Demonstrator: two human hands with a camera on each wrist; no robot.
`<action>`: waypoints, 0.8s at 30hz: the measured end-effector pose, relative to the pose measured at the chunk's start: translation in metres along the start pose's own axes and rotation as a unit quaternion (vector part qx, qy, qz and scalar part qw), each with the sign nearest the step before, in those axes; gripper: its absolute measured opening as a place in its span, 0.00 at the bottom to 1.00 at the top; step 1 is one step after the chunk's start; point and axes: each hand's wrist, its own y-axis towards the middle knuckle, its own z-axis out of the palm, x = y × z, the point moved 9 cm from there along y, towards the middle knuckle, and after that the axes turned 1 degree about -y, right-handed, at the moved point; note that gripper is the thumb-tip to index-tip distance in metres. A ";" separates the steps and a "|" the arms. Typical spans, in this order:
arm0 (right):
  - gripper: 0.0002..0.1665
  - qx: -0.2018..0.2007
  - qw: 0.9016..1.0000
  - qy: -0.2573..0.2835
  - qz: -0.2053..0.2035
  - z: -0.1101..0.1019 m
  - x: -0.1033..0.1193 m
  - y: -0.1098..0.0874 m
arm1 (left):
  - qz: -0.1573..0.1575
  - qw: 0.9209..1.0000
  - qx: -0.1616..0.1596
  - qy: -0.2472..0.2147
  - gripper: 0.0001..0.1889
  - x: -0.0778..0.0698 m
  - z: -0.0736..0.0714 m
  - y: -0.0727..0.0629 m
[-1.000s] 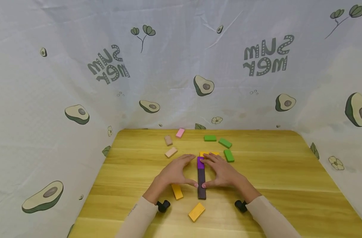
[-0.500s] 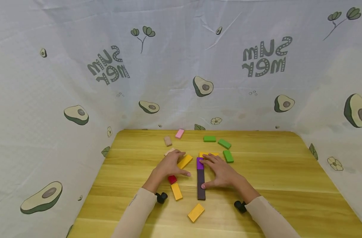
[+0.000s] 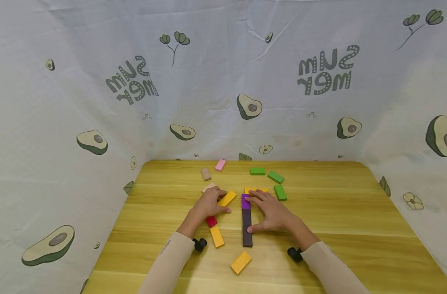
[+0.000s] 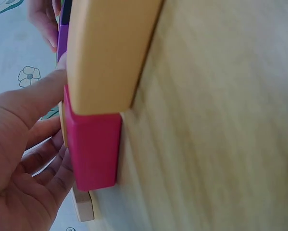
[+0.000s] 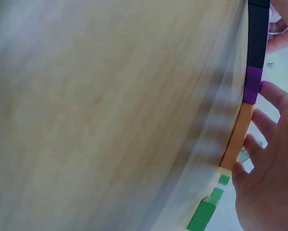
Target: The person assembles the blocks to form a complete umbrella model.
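Observation:
My left hand (image 3: 208, 204) is bent round a yellow block (image 3: 228, 199), fingers at its far end and the thumb in front with a slight gap. Just nearer lie a red block (image 3: 211, 221) and another yellow block (image 3: 217, 236). My right hand (image 3: 273, 211) rests with fingers spread along a row of blocks. Its index fingertip is at the purple block (image 3: 245, 201), its thumb at the black blocks (image 3: 247, 228), and its other fingers reach over the yellow blocks (image 5: 238, 134) across the row's far end. In the left wrist view, the red block (image 4: 93, 149) partly hides the fingers.
Several green blocks (image 3: 257, 171) lie at the back right. A pink block (image 3: 220, 165) and a brown block (image 3: 206, 174) lie at the back left, a beige block (image 3: 208, 187) by my left fingers. One yellow block (image 3: 241, 262) lies at the front.
My left hand has moved left, away from the black and purple row, to the slanted yellow block, bringing that block and the red one into view. My right hand stays at the row.

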 end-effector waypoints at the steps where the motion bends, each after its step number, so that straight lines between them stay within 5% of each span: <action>1: 0.63 0.001 1.000 -0.001 0.001 0.000 0.000 0.000 | 0.000 1.000 -0.003 -0.003 0.35 0.000 -0.001 0.000; 12: 0.62 0.010 1.000 0.010 0.005 -0.005 0.002 0.000 | -0.020 0.999 -0.016 -0.033 0.26 0.005 -0.006 0.002; 24: 0.62 0.015 1.000 0.020 0.016 -0.009 0.003 0.003 | 0.005 0.999 -0.034 -0.009 0.23 -0.002 -0.017 0.010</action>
